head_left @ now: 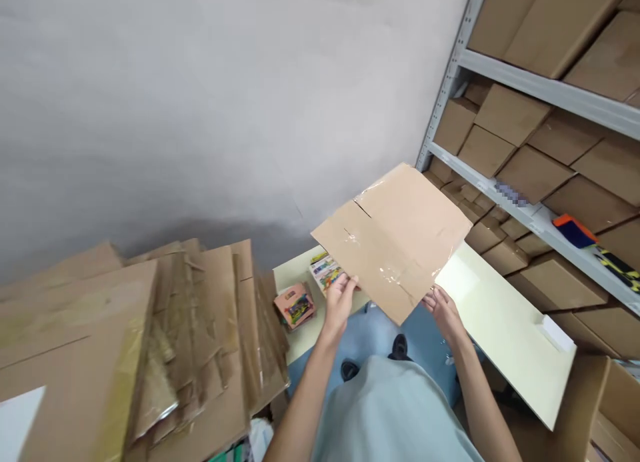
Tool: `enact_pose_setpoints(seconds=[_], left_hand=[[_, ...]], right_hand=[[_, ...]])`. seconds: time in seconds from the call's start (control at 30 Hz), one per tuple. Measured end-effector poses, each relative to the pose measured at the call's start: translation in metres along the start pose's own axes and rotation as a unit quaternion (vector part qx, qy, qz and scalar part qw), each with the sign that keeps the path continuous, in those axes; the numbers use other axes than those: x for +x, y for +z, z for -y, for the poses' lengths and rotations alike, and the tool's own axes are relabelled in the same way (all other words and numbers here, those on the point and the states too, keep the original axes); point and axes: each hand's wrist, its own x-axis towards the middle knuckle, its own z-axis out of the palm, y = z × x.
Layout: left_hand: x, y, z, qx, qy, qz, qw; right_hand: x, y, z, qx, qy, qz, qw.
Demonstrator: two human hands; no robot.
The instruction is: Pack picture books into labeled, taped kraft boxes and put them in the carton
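A flattened cardboard box [400, 229] is held up in front of me, tilted, with strips of clear tape along its edges and a slit near its far left side. My left hand [340, 301] pinches its lower left edge. At the lower right edge, my right hand [445, 310] grips it between thumb and fingers. Beneath the cardboard is a pale table [500, 322], partly hidden by it. Near my left hand, a colourful printed box [325, 272] and a small stack of pinkish picture packs [295, 307] lie on the tabletop.
Many flattened cartons [215, 315] stand stacked at my left. A metal shelf [540, 85] full of brown boxes rises on the right. A white block [556, 333] sits on the table's right part, and an open carton [585, 402] is at the lower right.
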Motion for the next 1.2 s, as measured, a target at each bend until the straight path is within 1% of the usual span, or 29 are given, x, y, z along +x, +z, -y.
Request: enact_pose_setpoints(seconds=[0.07,0.17,0.23,0.3,0.37,0.43,0.47,0.53,0.57,0.6,0.63,0.67,0.7,0.77,0.8,0.83,0.87,0.93,1.03,1.07,1.1,1.13,1.2], left_hand=[[0.003,0.003,0.003,0.007,0.001,0.020,1.000],[0.002,0.002,0.002,0.016,0.018,0.040,0.999],[-0.006,-0.004,-0.004,0.026,0.041,0.041,0.998],[-0.021,-0.014,-0.015,0.041,0.070,0.029,0.996],[-0.042,-0.027,-0.030,0.063,0.099,0.006,0.993],[-0.065,-0.044,-0.047,0.088,0.119,-0.022,0.989],[-0.076,-0.054,-0.056,0.106,0.124,-0.040,0.986],[-0.100,-0.079,-0.071,0.166,0.143,-0.097,0.971],[-0.114,-0.095,-0.077,0.205,0.156,-0.136,0.957],[-0.129,-0.112,-0.083,0.251,0.172,-0.183,0.935],[-0.146,-0.130,-0.086,0.301,0.187,-0.230,0.906],[-0.163,-0.150,-0.089,0.356,0.197,-0.283,0.869],[-0.180,-0.170,-0.089,0.411,0.201,-0.319,0.830],[-0.209,-0.209,-0.086,0.507,0.173,-0.349,0.769],[-0.221,-0.226,-0.082,0.542,0.152,-0.359,0.745],[-0.230,-0.240,-0.078,0.568,0.133,-0.360,0.728],[-0.237,-0.252,-0.074,0.583,0.119,-0.361,0.718],[-0.243,-0.266,-0.068,0.591,0.107,-0.364,0.712],[-0.241,-0.276,-0.066,0.554,0.139,-0.387,0.724],[-0.241,-0.278,-0.069,0.530,0.160,-0.409,0.725],[-0.240,-0.281,-0.073,0.502,0.180,-0.445,0.719],[-0.241,-0.284,-0.080,0.473,0.193,-0.494,0.704],[-0.246,-0.293,-0.098,0.423,0.195,-0.601,0.649]], right_hand=[[-0.002,-0.008,0.003,0.014,-0.013,-0.026,0.999],[-0.008,-0.011,0.004,-0.011,-0.028,-0.042,0.999],[-0.010,-0.009,0.002,-0.031,-0.030,-0.031,0.999],[-0.011,-0.004,-0.001,-0.044,-0.028,-0.007,0.999],[-0.008,0.006,-0.002,-0.053,-0.024,0.025,0.998],[0.001,0.023,-0.003,-0.054,-0.019,0.059,0.997],[0.007,0.035,-0.003,-0.059,-0.011,0.087,0.994],[0.020,0.064,-0.004,-0.073,0.001,0.138,0.988],[0.024,0.080,-0.005,-0.079,0.005,0.162,0.984],[0.027,0.096,-0.005,-0.085,0.010,0.181,0.980],[0.028,0.112,-0.005,-0.086,0.012,0.194,0.977],[0.028,0.127,-0.004,-0.083,0.014,0.205,0.975],[0.027,0.141,-0.004,-0.078,0.016,0.214,0.974],[0.024,0.164,-0.003,-0.072,0.018,0.236,0.969],[0.023,0.174,-0.003,-0.076,0.018,0.249,0.965],[0.021,0.182,-0.003,-0.085,0.018,0.264,0.961],[0.020,0.189,-0.003,-0.097,0.017,0.277,0.956],[0.017,0.199,-0.005,-0.117,0.014,0.297,0.948],[0.012,0.208,-0.008,-0.128,0.030,0.316,0.940],[0.009,0.211,-0.008,-0.127,0.040,0.319,0.938],[0.006,0.213,-0.009,-0.125,0.048,0.322,0.937],[0.003,0.217,-0.009,-0.124,0.055,0.325,0.936],[-0.003,0.226,-0.010,-0.126,0.064,0.335,0.932]])
